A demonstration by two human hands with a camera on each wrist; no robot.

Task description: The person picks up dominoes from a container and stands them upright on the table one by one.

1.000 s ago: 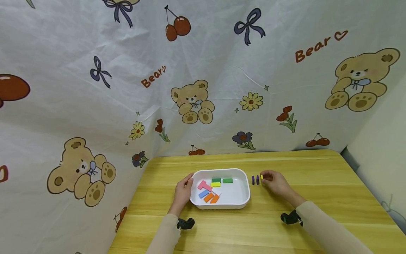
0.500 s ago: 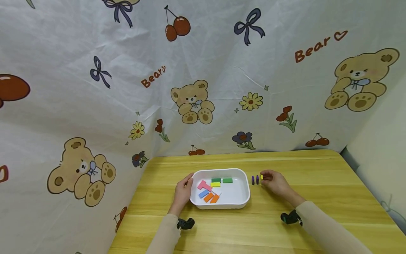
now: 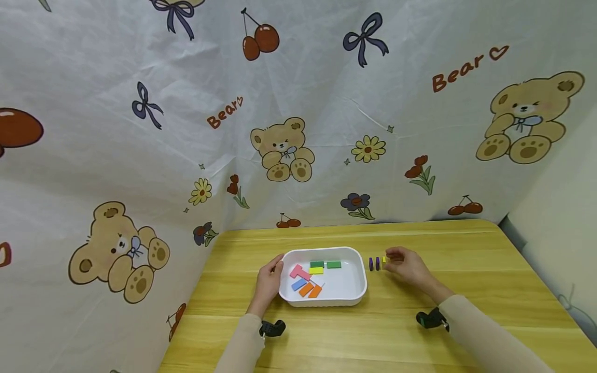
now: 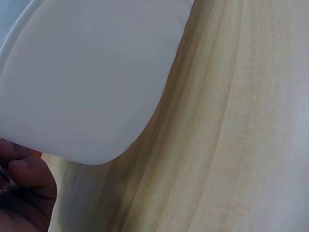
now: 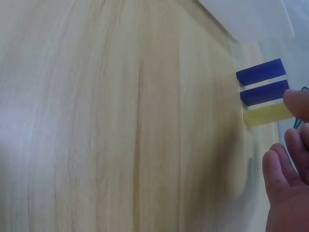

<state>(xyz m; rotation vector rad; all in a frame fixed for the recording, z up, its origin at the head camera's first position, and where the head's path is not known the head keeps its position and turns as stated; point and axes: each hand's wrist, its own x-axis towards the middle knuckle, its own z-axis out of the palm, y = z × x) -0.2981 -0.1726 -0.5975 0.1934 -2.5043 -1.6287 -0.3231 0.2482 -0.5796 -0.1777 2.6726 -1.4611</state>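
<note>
My left hand (image 3: 269, 284) grips the left end of a white plastic tray (image 3: 326, 303), with the thumb at the rim. In the left wrist view the curled fingers (image 4: 31, 174) sit at the tray's corner. Right of the tray, two purple domino blocks (image 3: 374, 264) and a yellow domino block (image 3: 384, 260) stand upright in a row with small gaps. My right hand (image 3: 408, 267) is just right of the yellow block. In the right wrist view its thumb (image 5: 297, 102) overlaps that block's top end, while the other fingers are spread apart from it.
Inside the tray lie several flat blocks: green (image 3: 333, 264), yellow (image 3: 316, 270), pink (image 3: 298, 271), blue (image 3: 299, 284) and orange (image 3: 315, 291). The wooden table (image 3: 354, 336) ends at a bear-print cloth (image 3: 322, 207) behind and at the left.
My right hand has loosened its fingers from the yellow domino block and shifted slightly right; the block stays standing. The left hand and the tray hold their place.
</note>
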